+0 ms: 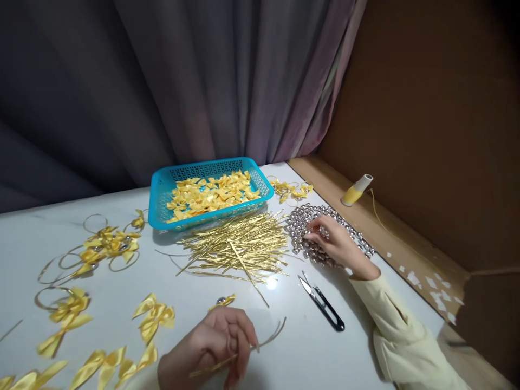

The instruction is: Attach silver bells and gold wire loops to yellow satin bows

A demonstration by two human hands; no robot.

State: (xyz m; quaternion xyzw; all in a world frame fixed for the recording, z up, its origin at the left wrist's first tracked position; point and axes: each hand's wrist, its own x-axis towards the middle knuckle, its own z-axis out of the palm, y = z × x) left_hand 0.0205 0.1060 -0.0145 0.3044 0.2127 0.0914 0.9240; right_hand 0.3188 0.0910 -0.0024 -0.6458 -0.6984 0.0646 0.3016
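My left hand is closed at the front of the white table, with a thin cord running through its fingers. Just beyond its knuckles shows a yellow ribbon bow with a silver bead; whether it hangs on the same cord I cannot tell. My right hand reaches into a pile of shiny silver beads, thumb and fingertips pinched together low over them. What sits in that pinch is too small to make out. Between the hands lies a heap of gold twist ties.
A blue basket of small yellow bows stands at the back. Black-handled thread snips lie right of centre. Yellow bows and looped pieces are spread on the left. A yellow thread spool stands on the wooden ledge.
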